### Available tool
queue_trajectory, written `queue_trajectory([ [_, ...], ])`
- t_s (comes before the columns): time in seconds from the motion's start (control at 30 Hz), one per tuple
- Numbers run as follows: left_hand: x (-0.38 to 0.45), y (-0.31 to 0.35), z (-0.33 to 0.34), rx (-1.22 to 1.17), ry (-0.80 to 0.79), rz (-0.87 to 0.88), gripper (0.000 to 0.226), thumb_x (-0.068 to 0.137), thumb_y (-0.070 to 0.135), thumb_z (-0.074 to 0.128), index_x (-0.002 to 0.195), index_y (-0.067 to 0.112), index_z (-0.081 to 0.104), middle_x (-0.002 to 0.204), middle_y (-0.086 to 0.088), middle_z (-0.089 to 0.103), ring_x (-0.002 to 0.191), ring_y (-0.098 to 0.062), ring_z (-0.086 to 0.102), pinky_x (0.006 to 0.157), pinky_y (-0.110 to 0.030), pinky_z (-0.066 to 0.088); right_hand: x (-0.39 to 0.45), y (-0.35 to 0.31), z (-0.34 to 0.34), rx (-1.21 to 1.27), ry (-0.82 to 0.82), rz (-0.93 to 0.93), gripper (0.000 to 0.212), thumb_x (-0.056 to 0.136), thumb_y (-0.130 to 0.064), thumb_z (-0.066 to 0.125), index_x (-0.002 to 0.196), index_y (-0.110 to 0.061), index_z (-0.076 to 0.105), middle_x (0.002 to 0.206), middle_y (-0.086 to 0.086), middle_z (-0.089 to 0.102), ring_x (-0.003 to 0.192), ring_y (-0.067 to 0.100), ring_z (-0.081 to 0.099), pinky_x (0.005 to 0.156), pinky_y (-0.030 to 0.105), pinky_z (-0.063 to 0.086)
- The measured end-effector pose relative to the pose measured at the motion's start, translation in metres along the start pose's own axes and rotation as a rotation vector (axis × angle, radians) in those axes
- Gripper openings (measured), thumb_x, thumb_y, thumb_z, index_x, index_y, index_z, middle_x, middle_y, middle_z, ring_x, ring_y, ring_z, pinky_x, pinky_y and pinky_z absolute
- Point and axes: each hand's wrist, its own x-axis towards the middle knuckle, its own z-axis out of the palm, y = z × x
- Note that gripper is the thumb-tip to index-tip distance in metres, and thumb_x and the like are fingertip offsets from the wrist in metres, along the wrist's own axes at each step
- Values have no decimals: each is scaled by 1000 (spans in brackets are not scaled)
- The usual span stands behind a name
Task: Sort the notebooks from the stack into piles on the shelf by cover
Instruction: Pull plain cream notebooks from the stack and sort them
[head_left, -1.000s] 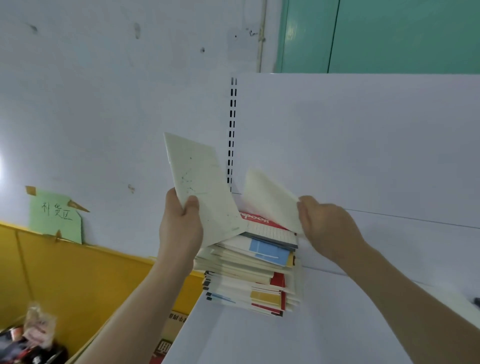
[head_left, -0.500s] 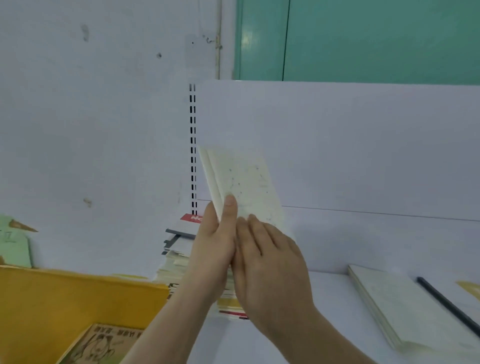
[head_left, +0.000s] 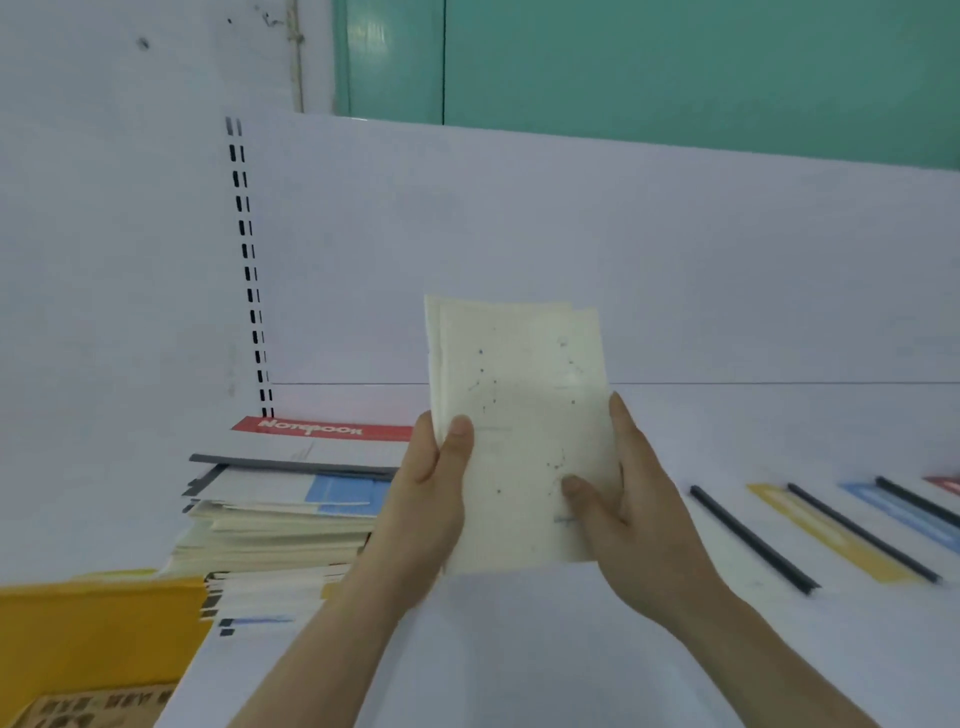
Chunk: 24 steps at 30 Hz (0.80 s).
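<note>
Both hands hold two cream notebooks (head_left: 519, 436) upright above the white shelf (head_left: 519, 649), covers facing the camera, one lying just behind the other so that its edge peeks out at the top and left. The left hand (head_left: 428, 499) pinches the left edge, thumb on the front cover and fingers hidden behind. The right hand (head_left: 623, 499) holds the right edge the same way, thumb low on the cover, fingers wrapped round the back. So each grip is narrow and closed on the pair, not wide.

The long axis of the notebooks runs up and down, roughly in line with the forearms. The cover is pale with small dark specks, something like a star pattern; the print is too blurred to read.

The source stack (head_left: 280, 519) sits to the left of the left grip, and below it, topped by a red-banded notebook (head_left: 322, 430). The sorted piles lie to the right of the right grip: a black-spined cover (head_left: 753, 540) nearest, then a yellow one (head_left: 821, 535), a blue one (head_left: 904, 519) and a red one (head_left: 943, 483) at the frame edge.

Judging from this, the coming move goes rightward, so the right hand is nearer. No cream pile shows in view; it may lie under the hands or out of frame
</note>
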Motion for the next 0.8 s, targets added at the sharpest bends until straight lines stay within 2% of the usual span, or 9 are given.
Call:
queue_trajectory([
  [0.07,-3,-7,17,145,28,43,23,102,47,39,111,30,52,98,8,68,88,-9,66,75,-34,58,-8,14,-9,-32,0,20,80,97,-32,55,155,-36,-1,142,-33,20,123,-17,27,107,21,28],
  [0.13,-5,-15,33,276,76,68,22,104,43,37,114,25,45,94,11,61,84,-6,61,66,-31,55,-13,25,-18,-82,-36,36,85,96,-33,57,154,-38,-5,142,-32,20,124,-13,27,105,20,28],
  [0.23,-3,-36,53,399,80,-30,17,106,38,36,116,24,40,93,14,54,82,-5,56,58,-25,45,-13,41,-31,-214,-153,54,97,87,-46,66,153,-40,-5,142,-27,30,124,-4,36,100,22,34],
  [0.3,0,-55,59,426,70,-147,20,106,37,38,111,22,49,93,8,59,84,-10,58,61,-29,45,-12,59,-39,-252,-209,118,100,81,-54,69,152,-40,0,132,-24,43,118,1,45,94,23,40],
  [0.4,2,-82,64,448,113,-267,28,105,34,39,100,14,58,94,-2,62,82,-15,58,61,-30,42,-9,86,-42,-341,-296,169,88,74,-71,60,148,-38,27,130,-21,50,124,4,46,95,26,41],
  [0.5,5,-98,71,517,139,-288,23,105,29,42,113,12,55,97,1,59,82,-13,55,61,-28,40,-7,105,-35,-389,-419,165,90,78,-71,58,152,-29,28,150,-9,37,142,11,27,113,29,26],
  [0.57,8,-104,77,551,136,-297,22,105,26,44,123,15,50,95,6,55,83,-12,53,66,-28,39,-2,114,-33,-449,-467,123,90,81,-69,58,153,-24,27,156,-5,29,147,14,15,116,29,16],
  [0.7,10,-117,81,705,162,-330,29,105,24,42,129,9,49,108,-2,57,88,-16,47,74,-27,33,7,128,-31,-454,-530,69,92,80,-69,60,152,-21,29,158,-3,28,148,15,10,118,29,9],
  [0.8,12,-122,83,815,181,-336,28,105,25,41,126,9,49,104,-4,58,85,-17,47,74,-28,35,12,134,-24,-513,-580,-6,91,78,-72,58,148,-19,35,155,0,33,148,20,11,121,33,6],
])
